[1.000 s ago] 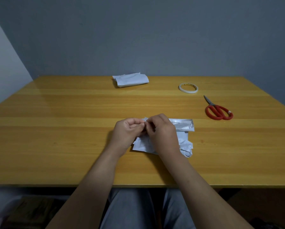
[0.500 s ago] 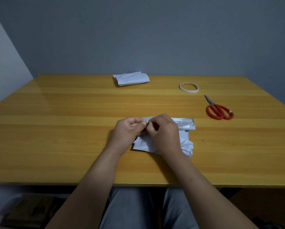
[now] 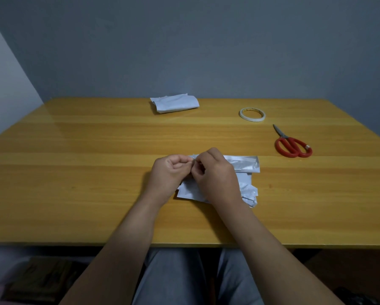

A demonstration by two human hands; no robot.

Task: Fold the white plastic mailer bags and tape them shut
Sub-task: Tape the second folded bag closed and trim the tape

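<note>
A crumpled white mailer bag lies on the wooden table in front of me, with a folded strip along its far edge. My left hand and my right hand meet above its left end, fingers curled, pinching something small between the fingertips; what it is I cannot make out, and the bag's left part is hidden under my right hand. A folded white mailer bag rests near the table's far edge. A roll of white tape lies at the far right.
Red-handled scissors lie shut to the right, blades pointing away from me. A grey wall stands behind the table. The near table edge crosses above my lap.
Both hands stay pinched together at the bag's left end; only slight finger movement shows. The other things have not moved.
</note>
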